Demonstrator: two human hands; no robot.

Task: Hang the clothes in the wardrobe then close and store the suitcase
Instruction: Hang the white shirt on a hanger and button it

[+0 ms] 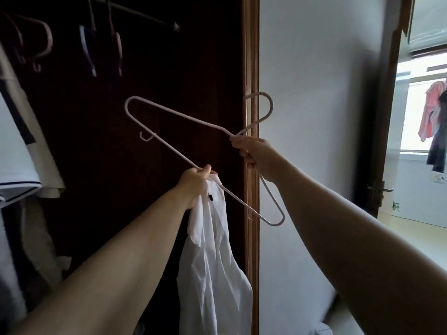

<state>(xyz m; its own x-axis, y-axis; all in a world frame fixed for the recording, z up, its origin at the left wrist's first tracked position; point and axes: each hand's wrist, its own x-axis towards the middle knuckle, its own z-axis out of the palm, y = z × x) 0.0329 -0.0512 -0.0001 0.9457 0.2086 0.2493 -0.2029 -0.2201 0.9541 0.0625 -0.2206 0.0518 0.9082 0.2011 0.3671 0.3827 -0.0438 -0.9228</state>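
— Before the open wardrobe, where was your white shirt?
— Your left hand gripped it against the hanger; your right hand clutched the hanger's neck. Empty hangers hung inside.

Wardrobe rail, pale hangers hung on it

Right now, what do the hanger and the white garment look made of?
hanger: a thin, even rod bent into tight loops with a matte white skin. It looks like coated steel wire, though plastic cannot be ruled out.
white garment: thin woven cloth with a matte finish, fine creases and limp, soft folds. It could be cotton or a blend; the picture does not show which.
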